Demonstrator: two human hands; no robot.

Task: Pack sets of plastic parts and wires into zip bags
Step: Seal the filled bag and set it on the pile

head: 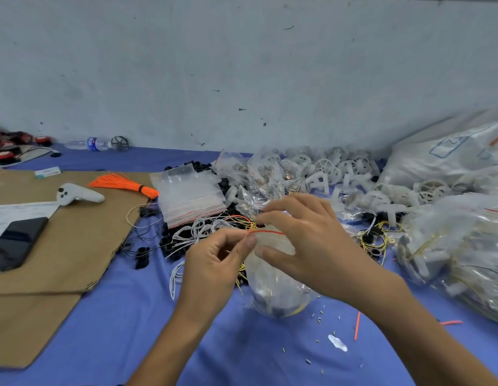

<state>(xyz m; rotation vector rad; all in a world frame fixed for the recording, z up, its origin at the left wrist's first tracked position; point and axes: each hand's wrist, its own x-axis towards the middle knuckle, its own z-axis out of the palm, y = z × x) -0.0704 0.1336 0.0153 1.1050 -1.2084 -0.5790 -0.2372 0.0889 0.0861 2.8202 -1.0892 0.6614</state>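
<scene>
I hold a clear zip bag (273, 285) upright over the blue table, with yellow wires and dark parts in its bottom. My left hand (214, 263) pinches the left end of its red zip line. My right hand (306, 240) grips the bag's top from the right, thumb in front, fingers behind. A stack of empty zip bags (190, 195) lies just behind. White wires (203, 228) and black plastic parts (169, 243) are strewn between the stack and my hands. White plastic wheels (334, 169) are heaped at the back right.
Packed bags (462, 246) pile up at the right. A cardboard sheet (61, 246) covers the left, bearing a phone (16, 240), a white controller (77, 194) and an orange wire bundle (122, 184). A water bottle (93, 143) lies by the wall.
</scene>
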